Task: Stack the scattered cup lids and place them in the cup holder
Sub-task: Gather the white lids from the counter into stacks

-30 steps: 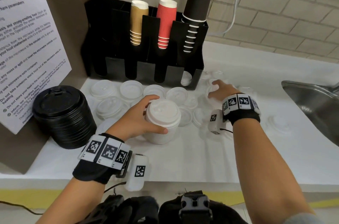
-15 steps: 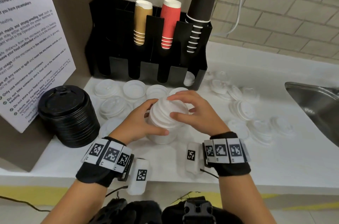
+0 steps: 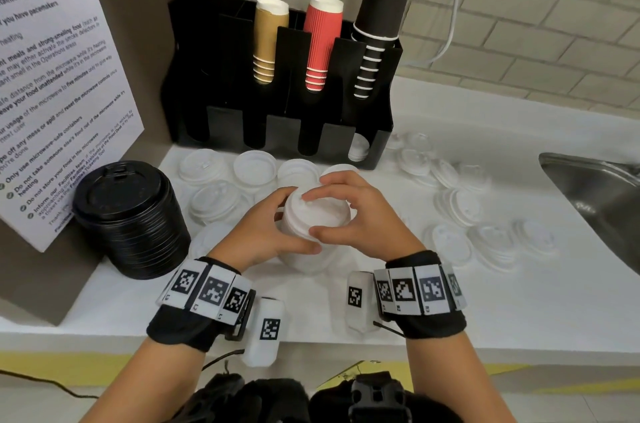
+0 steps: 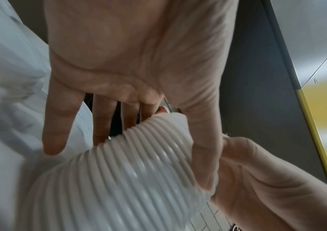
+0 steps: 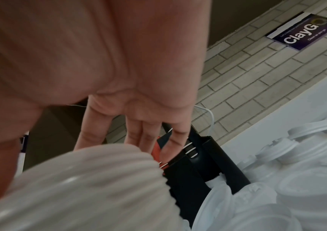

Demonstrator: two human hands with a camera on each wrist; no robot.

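The stack of white lids (image 3: 313, 225) stands near the middle of the counter (image 3: 450, 305), close to its front edge. The left hand (image 3: 263, 232) curls around its side to keep it steady, and the right hand (image 3: 360, 214) holds the top lid by thumb and fingers, probably to seat it straight. Many loose lids (image 3: 457, 204) lie between the stack and the cup holder (image 3: 277, 131) at the back edge, and more lie toward the sink (image 3: 595, 187). A pile of black lids (image 3: 128, 214) stands at the left side. Paper cups (image 3: 322, 41) fill most slots, so free room looks limited.
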